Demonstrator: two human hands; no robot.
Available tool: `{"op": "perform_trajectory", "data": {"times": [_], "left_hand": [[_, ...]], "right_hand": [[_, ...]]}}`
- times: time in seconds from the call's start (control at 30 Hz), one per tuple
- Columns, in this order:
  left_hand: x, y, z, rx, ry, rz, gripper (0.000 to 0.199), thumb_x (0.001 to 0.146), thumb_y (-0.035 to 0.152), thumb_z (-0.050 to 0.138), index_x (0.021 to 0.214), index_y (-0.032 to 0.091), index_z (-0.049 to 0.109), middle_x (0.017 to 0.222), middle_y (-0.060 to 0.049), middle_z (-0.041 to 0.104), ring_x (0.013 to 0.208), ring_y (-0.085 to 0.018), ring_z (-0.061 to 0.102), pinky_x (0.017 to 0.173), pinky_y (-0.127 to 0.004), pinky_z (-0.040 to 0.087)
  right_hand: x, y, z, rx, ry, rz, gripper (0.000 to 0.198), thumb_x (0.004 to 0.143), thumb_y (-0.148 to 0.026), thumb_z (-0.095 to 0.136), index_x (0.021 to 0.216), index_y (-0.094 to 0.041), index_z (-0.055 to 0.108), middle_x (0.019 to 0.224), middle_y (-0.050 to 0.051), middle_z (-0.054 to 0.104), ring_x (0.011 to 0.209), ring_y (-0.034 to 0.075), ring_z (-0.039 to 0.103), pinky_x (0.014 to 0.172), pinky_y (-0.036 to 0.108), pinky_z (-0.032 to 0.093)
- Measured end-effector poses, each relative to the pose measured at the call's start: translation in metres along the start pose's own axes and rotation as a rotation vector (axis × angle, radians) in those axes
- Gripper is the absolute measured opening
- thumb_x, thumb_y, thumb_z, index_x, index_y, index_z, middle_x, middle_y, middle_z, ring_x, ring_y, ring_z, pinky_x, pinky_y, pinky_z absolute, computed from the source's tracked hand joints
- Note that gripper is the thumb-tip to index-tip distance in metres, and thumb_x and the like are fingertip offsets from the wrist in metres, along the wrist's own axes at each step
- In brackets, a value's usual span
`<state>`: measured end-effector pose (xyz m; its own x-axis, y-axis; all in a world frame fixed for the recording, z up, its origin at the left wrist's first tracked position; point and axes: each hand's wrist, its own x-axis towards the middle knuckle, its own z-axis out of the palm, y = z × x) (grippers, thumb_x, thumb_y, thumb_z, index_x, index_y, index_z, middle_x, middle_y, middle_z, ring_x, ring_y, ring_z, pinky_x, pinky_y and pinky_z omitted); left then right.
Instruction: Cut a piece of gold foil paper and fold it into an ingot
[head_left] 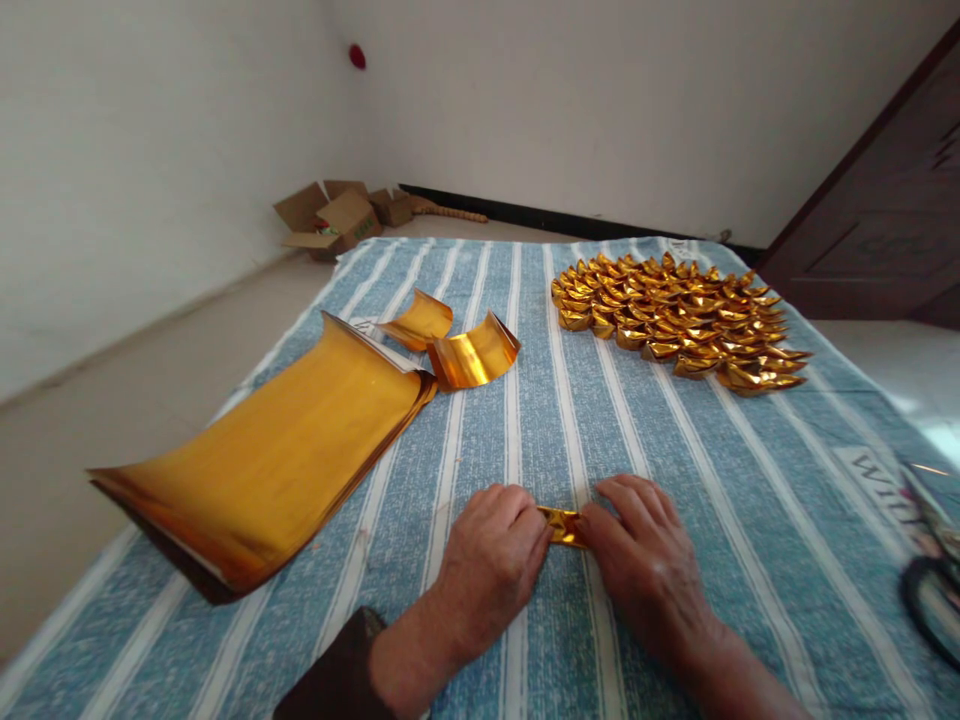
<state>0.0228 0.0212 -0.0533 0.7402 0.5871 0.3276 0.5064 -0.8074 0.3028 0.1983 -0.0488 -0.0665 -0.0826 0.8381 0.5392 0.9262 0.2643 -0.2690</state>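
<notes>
A narrow folded strip of gold foil paper (564,526) lies on the striped cloth between my two hands. My left hand (499,540) is closed over its left end, fingers curled and pressed down. At the other end, my right hand (645,550) pinches the strip with thumb and fingers. Only the middle of the strip shows; both ends are hidden under my fingers. To the left lies a stack of flat gold foil sheets (277,440), its corners curling up. Two curled gold sheets, one nearer (476,355) and one farther (420,320), rest just beyond the stack.
Many folded gold paper ingots (675,315) stand in close rows at the back right of the table. A blue and white striped tablecloth (495,450) covers the table. Open cardboard boxes (341,220) sit on the floor beyond. A dark round-rimmed object (926,610) is at the right edge.
</notes>
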Motion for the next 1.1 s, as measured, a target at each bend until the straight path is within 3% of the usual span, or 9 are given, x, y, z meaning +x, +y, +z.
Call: {"op": "perform_trajectory", "data": {"times": [0.13, 0.3, 0.6, 0.7, 0.9, 1.1], "left_hand": [[0.001, -0.001, 0.000, -0.037, 0.000, -0.014, 0.027, 0.097, 0.020, 0.042, 0.074, 0.015, 0.056, 0.075, -0.005, 0.057, 0.070, -0.018, 0.052, 0.063, -0.033, 0.044], [0.002, -0.007, -0.002, -0.134, -0.010, -0.010, 0.022, 0.094, 0.019, 0.048, 0.074, 0.016, 0.057, 0.077, -0.004, 0.059, 0.072, -0.016, 0.054, 0.064, -0.030, 0.045], [0.007, -0.023, -0.022, -0.459, -0.078, -0.062, 0.013, 0.089, 0.011, 0.053, 0.087, 0.016, 0.064, 0.084, -0.002, 0.065, 0.079, -0.013, 0.062, 0.071, -0.027, 0.051], [0.006, -0.021, -0.027, -0.396, -0.044, -0.045, 0.016, 0.090, 0.011, 0.049, 0.092, 0.016, 0.064, 0.085, -0.003, 0.067, 0.081, -0.015, 0.063, 0.073, -0.030, 0.052], [-0.005, 0.001, -0.028, -0.121, -0.137, 0.229, 0.024, 0.089, 0.008, 0.048, 0.108, 0.014, 0.062, 0.104, -0.010, 0.068, 0.098, -0.022, 0.062, 0.086, -0.040, 0.052], [-0.018, 0.005, -0.018, 0.104, -0.151, 0.263, 0.026, 0.096, 0.013, 0.044, 0.118, 0.011, 0.057, 0.115, -0.013, 0.065, 0.107, -0.026, 0.059, 0.091, -0.046, 0.048]], "right_hand": [[0.003, -0.003, -0.004, -0.065, -0.065, -0.100, 0.021, 0.096, -0.016, 0.046, 0.086, -0.018, 0.064, 0.088, 0.008, 0.061, 0.089, 0.024, 0.052, 0.079, 0.040, 0.044], [0.004, -0.003, -0.002, -0.103, -0.157, -0.199, 0.023, 0.097, -0.017, 0.044, 0.084, -0.018, 0.063, 0.074, 0.005, 0.055, 0.069, 0.020, 0.044, 0.060, 0.035, 0.034], [0.001, 0.001, 0.000, -0.142, -0.168, -0.282, 0.021, 0.097, -0.013, 0.043, 0.087, -0.018, 0.061, 0.075, 0.004, 0.054, 0.068, 0.019, 0.044, 0.057, 0.032, 0.033], [0.001, 0.001, 0.000, -0.154, -0.148, -0.302, 0.018, 0.095, -0.012, 0.047, 0.086, -0.018, 0.061, 0.075, 0.004, 0.054, 0.067, 0.018, 0.044, 0.056, 0.032, 0.033], [0.002, -0.002, 0.001, -0.173, -0.134, -0.314, 0.023, 0.094, -0.009, 0.045, 0.079, -0.019, 0.059, 0.071, 0.003, 0.052, 0.065, 0.019, 0.044, 0.054, 0.032, 0.032], [0.001, -0.003, 0.002, -0.222, -0.152, -0.309, 0.020, 0.091, -0.008, 0.050, 0.077, -0.019, 0.058, 0.071, 0.003, 0.053, 0.065, 0.019, 0.045, 0.054, 0.033, 0.032]]}}
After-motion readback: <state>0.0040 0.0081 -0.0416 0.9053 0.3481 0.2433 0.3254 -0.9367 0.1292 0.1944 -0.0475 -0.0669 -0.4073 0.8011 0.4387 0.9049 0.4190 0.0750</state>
